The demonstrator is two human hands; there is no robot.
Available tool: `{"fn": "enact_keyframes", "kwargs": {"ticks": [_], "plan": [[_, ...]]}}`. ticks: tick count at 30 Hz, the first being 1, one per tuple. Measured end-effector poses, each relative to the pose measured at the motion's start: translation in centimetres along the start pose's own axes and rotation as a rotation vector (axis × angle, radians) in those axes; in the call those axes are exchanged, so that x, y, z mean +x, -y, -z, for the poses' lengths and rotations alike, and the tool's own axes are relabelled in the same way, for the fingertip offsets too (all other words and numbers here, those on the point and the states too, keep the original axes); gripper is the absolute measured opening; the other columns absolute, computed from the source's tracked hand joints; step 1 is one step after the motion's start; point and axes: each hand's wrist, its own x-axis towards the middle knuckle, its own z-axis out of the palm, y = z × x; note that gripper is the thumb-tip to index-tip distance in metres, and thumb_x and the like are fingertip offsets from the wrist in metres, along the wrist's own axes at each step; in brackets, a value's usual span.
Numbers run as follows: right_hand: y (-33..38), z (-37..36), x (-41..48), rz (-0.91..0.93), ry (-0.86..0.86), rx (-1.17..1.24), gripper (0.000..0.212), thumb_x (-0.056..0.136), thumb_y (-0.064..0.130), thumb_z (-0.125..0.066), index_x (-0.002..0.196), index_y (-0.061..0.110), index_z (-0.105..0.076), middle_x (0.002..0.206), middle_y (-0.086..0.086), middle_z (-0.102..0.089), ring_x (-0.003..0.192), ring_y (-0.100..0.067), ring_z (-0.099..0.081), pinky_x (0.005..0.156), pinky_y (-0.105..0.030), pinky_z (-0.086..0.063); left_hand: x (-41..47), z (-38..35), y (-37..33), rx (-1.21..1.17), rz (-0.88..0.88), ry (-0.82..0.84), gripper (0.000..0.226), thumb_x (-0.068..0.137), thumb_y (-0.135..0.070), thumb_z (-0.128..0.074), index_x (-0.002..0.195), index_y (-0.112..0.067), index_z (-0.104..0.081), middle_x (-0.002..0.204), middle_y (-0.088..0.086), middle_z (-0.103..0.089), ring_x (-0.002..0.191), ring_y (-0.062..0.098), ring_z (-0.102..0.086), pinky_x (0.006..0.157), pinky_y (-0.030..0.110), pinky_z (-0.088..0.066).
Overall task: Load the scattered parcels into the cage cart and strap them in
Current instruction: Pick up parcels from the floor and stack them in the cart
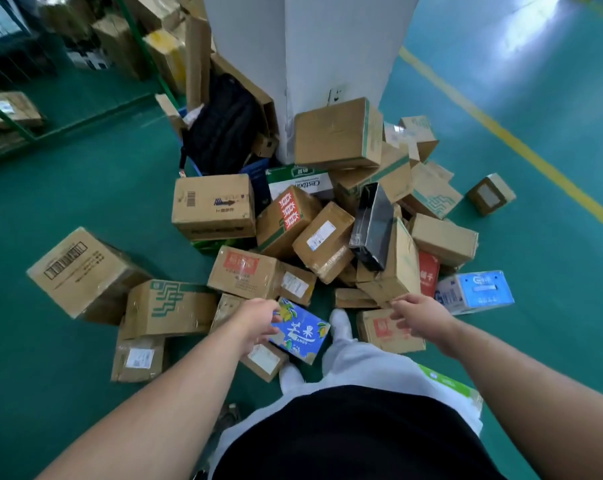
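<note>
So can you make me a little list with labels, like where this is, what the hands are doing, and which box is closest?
place: green warehouse floor beside a white pillar
parcels: many cardboard boxes heaped at the pillar's foot
left hand: open, reaching, at the edge of the blue mango box
right hand: open, above the brown box with red print
held: nothing yet
oddities: black backpack, black wrapped parcel
cage: green wire fencing, far left

Roughly two dozen cardboard parcels (213,211) heaped on the floor. One black backpack (220,129), one white pillar (310,39). Two hands.
</note>
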Motion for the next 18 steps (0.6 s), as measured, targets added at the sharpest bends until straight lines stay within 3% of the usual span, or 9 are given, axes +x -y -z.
{"fn": "enact_keyframes", "kwargs": {"ticks": [11, 15, 18], "plan": [[7.3, 1.2, 7.0, 0.012, 0.056, 0.026, 0.018, 0.102, 0.028, -0.051, 0.109, 0.024, -0.067, 0.101, 0.001, -0.070, 0.094, -0.016, -0.065, 0.070, -0.027, -0.049, 4.2, 1.3, -9.4, 0.000, -0.019, -0.060, 0.022, 0.102, -0.027, -0.050, 0.113, -0.013, -0.064, 0.112, 0.010, -0.071, 0.087, 0.022, -0.063, 0.075, 0.034, -0.049], [10.8, 3.3, 12.6, -0.004, 0.053, 0.027, 0.016, 0.101, 0.033, -0.053, 0.107, 0.029, -0.066, 0.101, 0.002, -0.071, 0.095, -0.017, -0.067, 0.090, -0.038, -0.058, 7.3, 0.0, -15.0, -0.013, -0.019, -0.083, 0.020, 0.103, -0.028, -0.052, 0.112, -0.016, -0.065, 0.107, 0.007, -0.072, 0.090, 0.022, -0.066, 0.077, 0.034, -0.054], [13.6, 5.8, 19.1, -0.025, 0.018, 0.093, 0.018, 0.099, 0.039, -0.057, 0.109, 0.026, -0.065, 0.101, 0.002, -0.070, 0.094, -0.018, -0.067, 0.091, -0.041, -0.058, 10.6, -1.7, -20.0, -0.029, 0.007, -0.113, 0.019, 0.103, -0.030, -0.052, 0.111, -0.018, -0.065, 0.107, 0.006, -0.073, 0.096, 0.022, -0.069, 0.072, 0.030, -0.050]]}}
